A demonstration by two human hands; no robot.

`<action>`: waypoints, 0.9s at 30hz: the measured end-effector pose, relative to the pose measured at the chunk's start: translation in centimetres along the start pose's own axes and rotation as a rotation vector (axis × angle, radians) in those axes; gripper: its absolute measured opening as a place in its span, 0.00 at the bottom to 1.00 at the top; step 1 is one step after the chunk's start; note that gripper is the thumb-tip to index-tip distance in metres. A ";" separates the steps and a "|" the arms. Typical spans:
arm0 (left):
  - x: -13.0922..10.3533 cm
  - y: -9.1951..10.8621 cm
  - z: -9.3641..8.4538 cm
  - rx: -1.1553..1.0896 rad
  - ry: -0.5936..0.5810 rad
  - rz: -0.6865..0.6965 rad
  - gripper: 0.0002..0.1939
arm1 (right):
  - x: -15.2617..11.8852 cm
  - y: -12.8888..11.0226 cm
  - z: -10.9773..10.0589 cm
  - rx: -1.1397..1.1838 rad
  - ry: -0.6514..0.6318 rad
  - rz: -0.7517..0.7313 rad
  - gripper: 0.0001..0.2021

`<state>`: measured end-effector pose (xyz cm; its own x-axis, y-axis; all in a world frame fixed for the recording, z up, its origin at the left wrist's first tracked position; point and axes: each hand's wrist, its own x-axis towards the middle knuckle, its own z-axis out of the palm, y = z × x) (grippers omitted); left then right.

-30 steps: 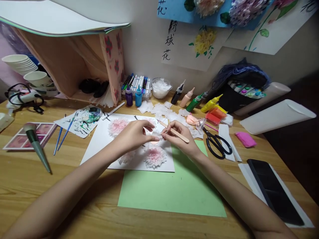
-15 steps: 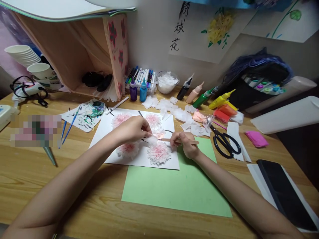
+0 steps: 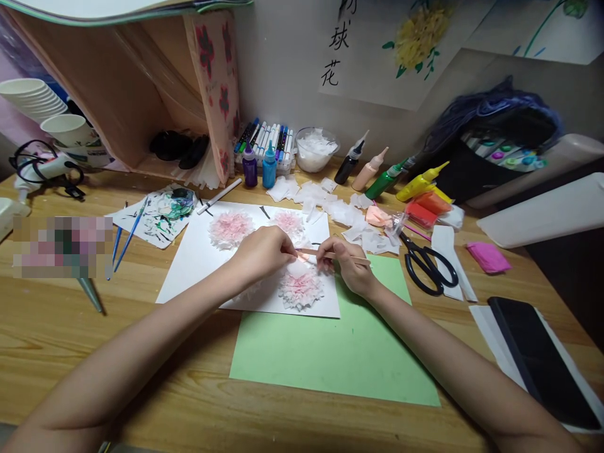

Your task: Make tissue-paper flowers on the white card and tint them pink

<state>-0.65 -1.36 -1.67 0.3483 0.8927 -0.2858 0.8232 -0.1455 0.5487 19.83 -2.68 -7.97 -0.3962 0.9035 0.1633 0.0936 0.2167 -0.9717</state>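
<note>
My right hand (image 3: pixel 346 264) grips a thin wooden stick (image 3: pixel 356 258) that lies level and points left. The stick's tip meets the fingertips of my left hand (image 3: pixel 268 251), which are pinched together over the white paper (image 3: pixel 184 270). A small white scrap seems to be between them. Pink and white ruffled paper flowers sit on the sheet: one at the upper left (image 3: pixel 231 228), one at the top (image 3: pixel 287 223), one at the lower right (image 3: pixel 302 288). Another, at the lower left, is mostly hidden by my left hand. A peach patch (image 3: pixel 302 257) shows between my hands.
Green paper (image 3: pixel 330 358) lies under the white sheet. White tissue squares (image 3: pixel 346 214), a bowl of scraps (image 3: pixel 317 150) and paint bottles (image 3: pixel 369 170) stand behind. Black scissors (image 3: pixel 429 270) and a black case (image 3: pixel 542 365) are at right; brushes (image 3: pixel 129 239) are at left.
My left hand has moved slightly right, and the stick's tip has come up to its fingertips. The camera view has shifted a little, and more of the upper-left flower shows.
</note>
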 end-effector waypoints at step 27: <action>-0.1 0.3 0.3 0.113 0.179 -0.026 0.09 | -0.3 -0.3 0.1 -0.436 -0.054 -0.361 0.19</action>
<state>-0.25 -1.65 -1.74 0.2492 0.9569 -0.1491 0.8795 -0.1592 0.4485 19.83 -3.10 -7.75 -0.5182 0.7260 0.4520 0.3076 0.6514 -0.6936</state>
